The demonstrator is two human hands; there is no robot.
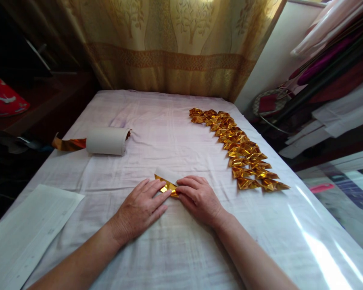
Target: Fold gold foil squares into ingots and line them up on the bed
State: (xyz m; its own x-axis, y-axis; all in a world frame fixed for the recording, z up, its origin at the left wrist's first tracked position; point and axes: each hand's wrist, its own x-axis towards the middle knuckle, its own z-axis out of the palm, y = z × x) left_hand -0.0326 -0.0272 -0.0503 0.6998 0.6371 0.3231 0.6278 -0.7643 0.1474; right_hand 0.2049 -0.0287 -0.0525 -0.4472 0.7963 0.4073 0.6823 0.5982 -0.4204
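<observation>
A sheet of gold foil paper, partly folded, lies on the cloth-covered surface between my hands. Its pale back side shows as a white flap along the far edge. My left hand rests on the left part of the foil with its fingers stretched out and flat. At the right end, my right hand has its fingers bent together on the foil, pinching its edge; the thumb is mostly hidden. Several folded gold foil pieces stand in two close rows on the right.
A grey-white roll with a strip of gold foil sticking out lies at the left. Nearer, a printed white sheet lies flat. A curtain hangs at the far edge, and clothes hang on the right.
</observation>
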